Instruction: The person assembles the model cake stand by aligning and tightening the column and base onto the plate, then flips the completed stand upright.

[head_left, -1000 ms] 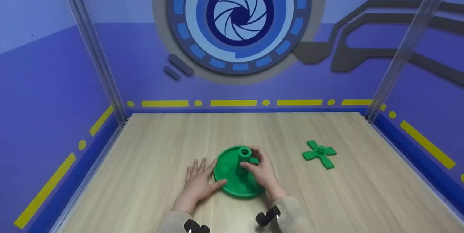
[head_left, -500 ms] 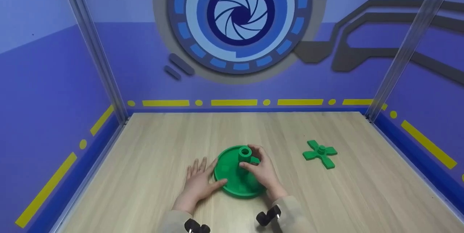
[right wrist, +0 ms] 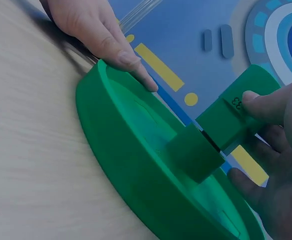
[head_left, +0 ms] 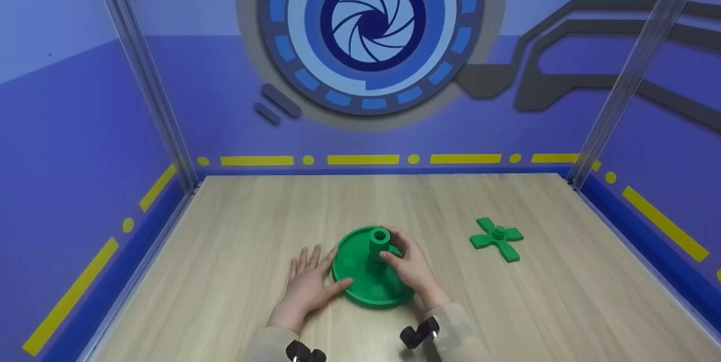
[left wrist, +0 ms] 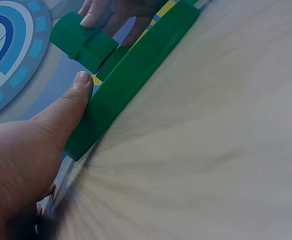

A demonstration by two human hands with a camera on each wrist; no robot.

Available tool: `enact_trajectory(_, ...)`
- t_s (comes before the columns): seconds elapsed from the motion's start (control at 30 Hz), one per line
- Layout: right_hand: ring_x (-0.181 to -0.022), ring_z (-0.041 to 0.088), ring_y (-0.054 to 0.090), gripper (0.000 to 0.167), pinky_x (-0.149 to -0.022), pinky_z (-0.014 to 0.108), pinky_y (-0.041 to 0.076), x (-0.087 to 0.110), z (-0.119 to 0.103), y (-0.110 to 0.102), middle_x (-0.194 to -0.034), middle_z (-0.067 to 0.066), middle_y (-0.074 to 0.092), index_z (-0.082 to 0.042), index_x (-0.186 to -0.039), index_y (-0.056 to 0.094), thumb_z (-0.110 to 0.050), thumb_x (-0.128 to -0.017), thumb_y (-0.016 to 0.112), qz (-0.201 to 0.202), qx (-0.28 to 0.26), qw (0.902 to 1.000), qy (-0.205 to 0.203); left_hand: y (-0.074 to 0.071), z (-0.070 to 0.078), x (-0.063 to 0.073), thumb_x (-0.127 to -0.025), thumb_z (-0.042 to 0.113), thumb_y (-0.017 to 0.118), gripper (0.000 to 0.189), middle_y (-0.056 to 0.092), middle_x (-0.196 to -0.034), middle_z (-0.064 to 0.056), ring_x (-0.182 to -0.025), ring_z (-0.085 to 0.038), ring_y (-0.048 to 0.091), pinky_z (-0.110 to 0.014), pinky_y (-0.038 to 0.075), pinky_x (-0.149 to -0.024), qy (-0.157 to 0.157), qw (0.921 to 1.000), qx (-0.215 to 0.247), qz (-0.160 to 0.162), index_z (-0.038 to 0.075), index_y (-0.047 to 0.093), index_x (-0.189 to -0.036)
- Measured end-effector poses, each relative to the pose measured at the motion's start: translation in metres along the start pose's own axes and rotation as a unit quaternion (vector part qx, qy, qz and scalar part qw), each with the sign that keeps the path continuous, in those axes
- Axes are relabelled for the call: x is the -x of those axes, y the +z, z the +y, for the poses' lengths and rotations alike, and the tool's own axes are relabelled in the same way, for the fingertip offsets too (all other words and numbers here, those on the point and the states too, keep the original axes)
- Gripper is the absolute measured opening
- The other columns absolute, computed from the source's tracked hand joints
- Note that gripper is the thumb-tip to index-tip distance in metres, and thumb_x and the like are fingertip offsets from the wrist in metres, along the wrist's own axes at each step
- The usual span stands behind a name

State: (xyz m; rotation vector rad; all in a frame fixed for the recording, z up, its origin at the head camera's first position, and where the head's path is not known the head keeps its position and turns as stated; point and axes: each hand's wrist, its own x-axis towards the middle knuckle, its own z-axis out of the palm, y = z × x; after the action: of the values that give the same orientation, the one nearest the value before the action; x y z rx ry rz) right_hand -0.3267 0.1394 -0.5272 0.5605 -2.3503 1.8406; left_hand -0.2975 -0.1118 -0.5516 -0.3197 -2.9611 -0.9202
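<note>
Inside the green tray (right wrist: 118, 142), a stub (right wrist: 194, 154) beneath a tube (right wrist: 224, 119)

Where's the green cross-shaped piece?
Head view: the green cross-shaped piece lies on the table, right of the right hand and round tray, touching neither.

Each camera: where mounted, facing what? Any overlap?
Head: on the head, facing forward and down at the table; left hand, right hand and sleeves show.
Left wrist: on that wrist, facing the green dish edge-on; both hands partly show.
Right wrist: on that wrist, facing the green tube; both hands partly show.
Wrist views share green dish and green tube.
</note>
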Motion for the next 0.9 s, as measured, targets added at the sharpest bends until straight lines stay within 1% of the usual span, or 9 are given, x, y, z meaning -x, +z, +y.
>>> enact_trajectory(0.23, -0.136, 0.038, 0.056, 0.049, -0.119, 0.062, 0.038, 0.000, 0.000, 0.002, -0.140, 0.018, 0.063, -0.006, -0.141, 0.056, -0.004, -0.095, 0.071, 0.018, -0.005, 0.9995, 0.027, 0.001, -0.001, 0.000, -0.088, 0.070, 0.065, 0.093, 0.024, -0.168, -0.027, -0.157, -0.053, 0.010, -0.072, 0.004, -0.125, -0.001, 1.0000, 0.001, -0.001, 0.022, 0.036, -0.161)
enact_trajectory(0.37, -0.135, 0.038, 0.057, 0.048, -0.118, 0.063, 0.038, -0.001, 0.002, 0.003, -0.137, 0.018, 0.065, -0.006, -0.138, 0.056, -0.006, -0.094, 0.073, 0.030, 0.003, 0.9991, 0.030, 0.002, -0.001, 0.000, -0.088, 0.070, 0.065, 0.092, 0.024, -0.168, -0.027, -0.157, -0.053, 0.009, -0.072, 0.003, -0.125, -0.001, 1.0000, 0.001, -0.002, 0.022, 0.036, -0.161)
enact_trajectory(0.43, -0.133, 0.038, 0.058, 0.048, -0.117, 0.062, 0.040, -0.001, 0.003, 0.004, -0.135, 0.017, 0.065, -0.006, -0.137, 0.057, -0.007, -0.093, 0.075, 0.038, 0.008, 0.9986, 0.036, 0.002, -0.001, 0.000, -0.088, 0.071, 0.064, 0.092, 0.024, -0.168, -0.027, -0.158, -0.053, 0.009, -0.072, 0.003, -0.125, -0.001, 1.0000, 0.001, -0.003, 0.023, 0.036, -0.161)
enact_trajectory(0.53, -0.130, 0.037, 0.059, 0.049, -0.112, 0.059, 0.046, 0.000, 0.004, 0.006, -0.133, 0.018, 0.066, -0.005, -0.135, 0.056, -0.008, -0.091, 0.077, 0.048, 0.016, 0.9980, 0.038, 0.002, -0.001, 0.000, -0.089, 0.070, 0.064, 0.091, 0.023, -0.168, -0.027, -0.158, -0.052, 0.008, -0.071, 0.002, -0.126, -0.001, 1.0000, 0.001, -0.004, 0.023, 0.036, -0.162)
enact_trajectory(0.63, -0.128, 0.036, 0.059, 0.050, -0.106, 0.054, 0.052, 0.000, 0.004, 0.007, -0.133, 0.018, 0.065, -0.003, -0.134, 0.054, -0.008, -0.090, 0.078, 0.053, 0.011, 0.9978, 0.038, 0.001, 0.000, 0.000, -0.089, 0.068, 0.066, 0.091, 0.023, -0.168, -0.028, -0.157, -0.053, 0.009, -0.072, 0.002, -0.125, 0.000, 1.0000, 0.006, -0.003, 0.021, 0.036, -0.161)
enact_trajectory(0.77, -0.127, 0.035, 0.058, 0.051, -0.102, 0.048, 0.055, 0.000, 0.005, 0.009, -0.132, 0.017, 0.064, -0.002, -0.133, 0.053, -0.007, -0.089, 0.079, 0.060, -0.001, 0.9975, 0.037, 0.000, 0.000, 0.001, -0.090, 0.066, 0.067, 0.090, 0.024, -0.168, -0.028, -0.157, -0.053, 0.009, -0.072, 0.003, -0.125, 0.001, 1.0000, 0.009, -0.002, 0.020, 0.037, -0.161)
enact_trajectory(0.9, -0.124, 0.032, 0.059, 0.052, -0.098, 0.041, 0.057, 0.000, 0.005, 0.011, -0.131, 0.017, 0.064, -0.003, -0.131, 0.053, -0.008, -0.088, 0.081, 0.071, 0.005, 0.9967, 0.039, -0.001, 0.001, 0.000, -0.090, 0.067, 0.066, 0.091, 0.024, -0.168, -0.028, -0.157, -0.053, 0.010, -0.072, 0.003, -0.125, 0.000, 1.0000, 0.006, -0.003, 0.020, 0.036, -0.161)
